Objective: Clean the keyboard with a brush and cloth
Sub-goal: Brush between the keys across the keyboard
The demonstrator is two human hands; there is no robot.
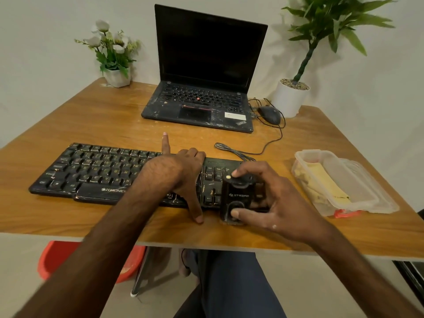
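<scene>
Wall (46, 31): off-white, plain, closing the far side behind the table.
Floor (20, 253): pale, visible below the near table edge.
Table (103, 115): wood-grain top, rounded corners, whitish scuffs toward the far edge.
Laptop (206, 65): black, open, screen dark, at the far middle; pale streaks on the palm rest.
Tall plant (330, 21): green, in a white pot (289, 99) at the far right corner.
Keyboard (91, 171): black, wired, lying along the near half of the table, marked with pale smears. Middle-right keys hidden under the left hand and forearm; right end hidden under the brush.
Container (305, 153): clear plastic, near right, just beside the keyboard's right end. Holds the yellow cloth (325, 182), folded, untouched.
Red tub (57, 255): under the table, near left, beside a metal table leg (142, 271).
Flowers (112, 47): white, in a small white pot (118, 78), far left corner.
Mouse (269, 114): black, between laptop and tall plant's pot; cable (270, 143) looping toward the keyboard.
Left hand (179, 173): laid across the keyboard and holding it. Thumb down at the near edge, index finger straight and raised past the far edge, remaining fingers curled over that edge.
Right hand (275, 198): wrapped round the brush (238, 193), a black block. Index finger on its far end, thumb on its near end. Set over the keyboard's right end; bristles not visible.
</scene>
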